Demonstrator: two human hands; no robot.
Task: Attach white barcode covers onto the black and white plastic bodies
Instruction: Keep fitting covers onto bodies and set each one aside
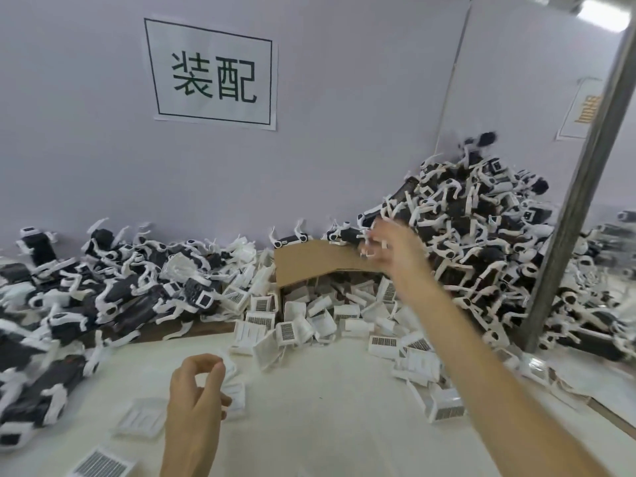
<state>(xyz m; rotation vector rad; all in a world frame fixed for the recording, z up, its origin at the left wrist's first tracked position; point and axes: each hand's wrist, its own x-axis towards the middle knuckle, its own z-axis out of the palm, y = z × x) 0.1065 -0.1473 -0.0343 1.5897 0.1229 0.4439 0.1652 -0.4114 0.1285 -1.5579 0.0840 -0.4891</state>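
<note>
Left grip (196, 390): is hovering low over the tabletop (327, 418), fingers curled, thumb and forefinger making a ring. A white barcode cover (231, 366) is sitting right at the fingertips, but I cannot tell whether it is being pinched.
Right grip (389, 246): is hovering at the edge of the right pile of bodies (481, 242) with the arm stretched out. It is blurred, with white pieces showing at the fingers, so I cannot tell how far it is closed or whether it is holding anything.
Loose covers (309, 318): are lying heaped mid-tabletop, spilling from under a cardboard flap (309, 266).
Left pile of bodies (86, 290): is lying along the wall.
Wall sign (211, 72): is hanging above the piles.
Metal post (578, 201): is standing at the right.
</note>
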